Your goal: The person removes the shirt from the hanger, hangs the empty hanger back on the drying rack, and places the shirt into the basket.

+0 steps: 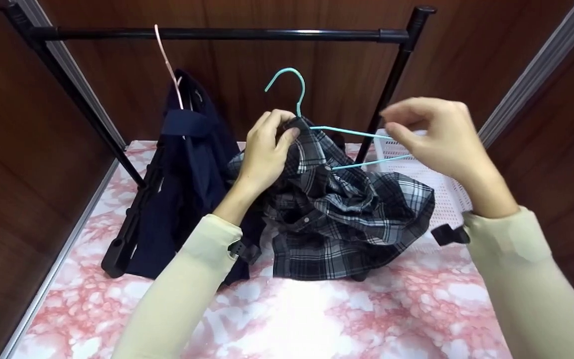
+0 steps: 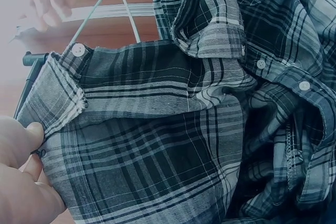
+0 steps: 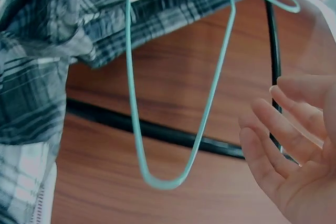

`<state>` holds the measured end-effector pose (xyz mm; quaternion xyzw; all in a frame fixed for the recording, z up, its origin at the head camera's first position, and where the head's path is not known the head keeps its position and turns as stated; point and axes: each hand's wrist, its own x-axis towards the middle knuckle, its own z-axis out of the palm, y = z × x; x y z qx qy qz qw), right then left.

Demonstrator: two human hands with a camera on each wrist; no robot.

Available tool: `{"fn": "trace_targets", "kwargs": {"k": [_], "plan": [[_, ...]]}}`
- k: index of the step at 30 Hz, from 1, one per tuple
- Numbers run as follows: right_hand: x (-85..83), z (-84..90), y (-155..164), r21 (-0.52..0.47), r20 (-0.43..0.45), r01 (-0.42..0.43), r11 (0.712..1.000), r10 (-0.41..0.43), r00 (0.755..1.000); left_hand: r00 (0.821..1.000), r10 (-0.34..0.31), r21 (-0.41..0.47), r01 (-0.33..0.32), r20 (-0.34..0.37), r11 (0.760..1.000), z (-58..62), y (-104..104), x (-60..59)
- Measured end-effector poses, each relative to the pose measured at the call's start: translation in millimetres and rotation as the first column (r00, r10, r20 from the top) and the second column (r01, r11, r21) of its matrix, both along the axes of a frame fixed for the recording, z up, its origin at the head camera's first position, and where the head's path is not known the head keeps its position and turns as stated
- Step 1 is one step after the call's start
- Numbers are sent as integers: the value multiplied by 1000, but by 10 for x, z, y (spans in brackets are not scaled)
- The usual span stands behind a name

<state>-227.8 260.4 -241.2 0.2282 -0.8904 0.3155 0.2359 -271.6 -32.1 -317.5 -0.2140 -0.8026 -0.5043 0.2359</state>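
Currently left hand (image 1: 267, 149) pinching collar of grey-black plaid cotton shirt (image 1: 337, 219) at neck of thin teal wire hanger (image 1: 332, 132), above pink marbled table (image 1: 317, 309). Right hand (image 1: 436, 134) loosely spread, just off hanger's tip. Best: hold collar, feed shoulder over arm. Hook up, long axis pointing right.

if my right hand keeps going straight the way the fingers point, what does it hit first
Probably the free arm of the teal hanger. The right hand is open, its fingertips pointing left beside that wire. Beyond it lies the plaid shirt, gripped by the left hand. Depth is uncertain.
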Motion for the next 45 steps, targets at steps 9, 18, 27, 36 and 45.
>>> {"fn": "trace_targets", "kwargs": {"k": [9,18,27,36,45], "plan": [[-195,28,-407,112,-12,-118,987,120,993,1000,-7,-8,7,-5,1000,26,5,2],[-350,-44,-657,201,-15,-164,966,170,985,1000,-8,-12,8,3,1000,37,13,15],[-410,-115,-777,185,29,-166,969,163,986,1000,-15,-10,15,13,1000,36,20,20],[-439,-198,-834,175,35,-149,973,145,989,1000,-19,-8,19,15,1000,13,21,32],[-434,-231,-796,130,8,-132,983,133,991,1000,-26,-16,26,15,1000,-3,48,21]]}}
